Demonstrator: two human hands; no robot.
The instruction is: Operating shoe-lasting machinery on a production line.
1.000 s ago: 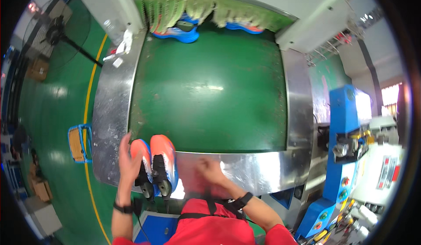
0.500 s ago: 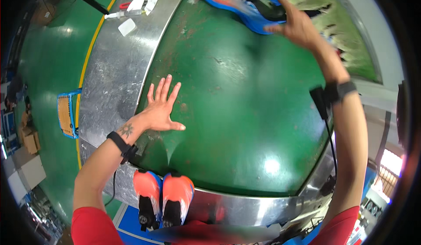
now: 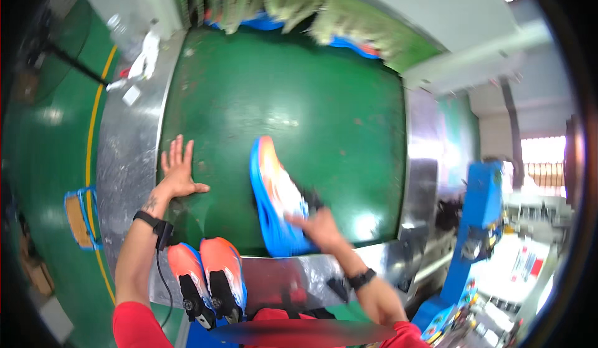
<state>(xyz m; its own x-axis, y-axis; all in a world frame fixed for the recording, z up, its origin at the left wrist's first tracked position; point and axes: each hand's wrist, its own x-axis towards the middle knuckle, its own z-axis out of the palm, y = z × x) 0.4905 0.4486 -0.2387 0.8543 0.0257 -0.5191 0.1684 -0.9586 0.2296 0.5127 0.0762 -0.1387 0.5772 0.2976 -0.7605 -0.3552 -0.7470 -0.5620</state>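
My left hand (image 3: 178, 175) lies flat on the left side of the green conveyor belt (image 3: 230, 99), fingers spread, holding nothing. Slightly smeared by motion, my right hand (image 3: 324, 228) grips a sports shoe (image 3: 272, 180) near its heel; the exact finger placement is unclear. This shoe is orange at the toe, white midway and blue along the sole and heel. Its toe points away from me over the near middle of the belt. Below my left hand, a pair of orange and white shoes with black collars, a left one (image 3: 187, 264) and a right one (image 3: 223, 267), stands at the metal near edge.
A pale fringe curtain (image 3: 274, 2) hangs across the far end, with blue shoe parts (image 3: 354, 47) showing beneath it. The left metal ledge (image 3: 128, 155) carries a white cloth (image 3: 147, 55) and a clear bottle (image 3: 123, 35). Blue machinery (image 3: 476, 211) stands at right.
My right hand has moved from the fringe curtain to the near part of the belt with the blue and orange shoe. My left hand stays flat on the belt. The head view has shifted.
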